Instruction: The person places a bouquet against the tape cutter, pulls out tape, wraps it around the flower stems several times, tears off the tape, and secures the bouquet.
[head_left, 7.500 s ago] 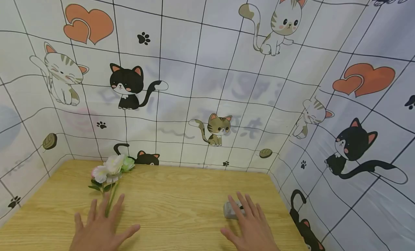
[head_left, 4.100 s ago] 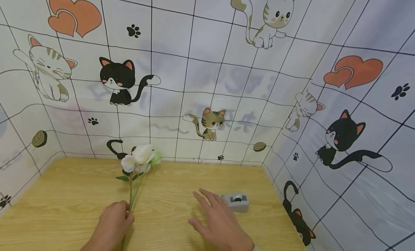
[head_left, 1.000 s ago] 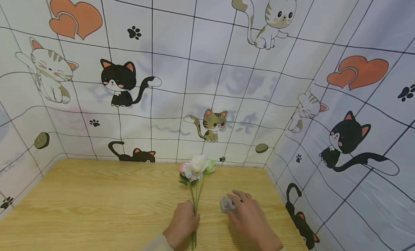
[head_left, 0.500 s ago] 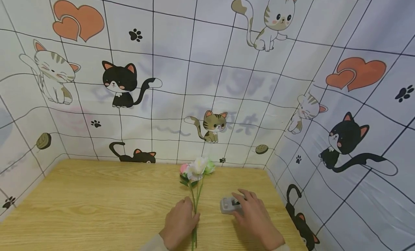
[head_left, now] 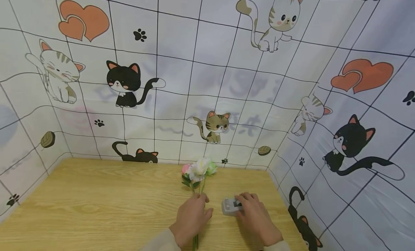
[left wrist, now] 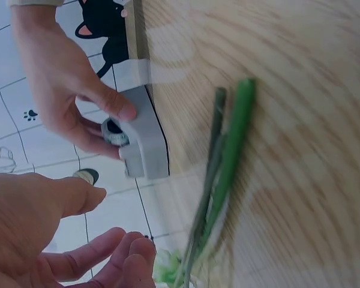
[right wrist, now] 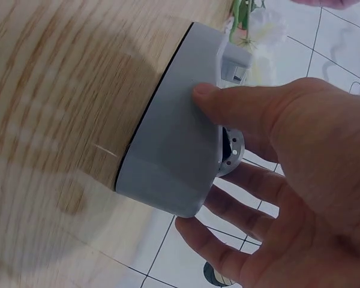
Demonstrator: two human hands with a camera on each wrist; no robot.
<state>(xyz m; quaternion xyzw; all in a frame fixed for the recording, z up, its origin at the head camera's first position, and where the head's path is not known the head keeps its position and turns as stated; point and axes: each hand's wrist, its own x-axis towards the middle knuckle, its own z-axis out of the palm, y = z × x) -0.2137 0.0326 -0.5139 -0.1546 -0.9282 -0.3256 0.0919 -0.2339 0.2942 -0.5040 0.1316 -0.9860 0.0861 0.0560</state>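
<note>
Flowers, axis toward wall, blooms farthest

On the table before you, the flowers lie right of centre, blossoms at the far edge just before the back wall, stems running toward you. Seen from above, your left hand covers the middle of the stems; in the left wrist view, its visible fingertips are apart from them. Right of both, the dispenser stands on the table, nearer you than the blossoms. Your right hand is at its right end, thumb against the near side.
</note>
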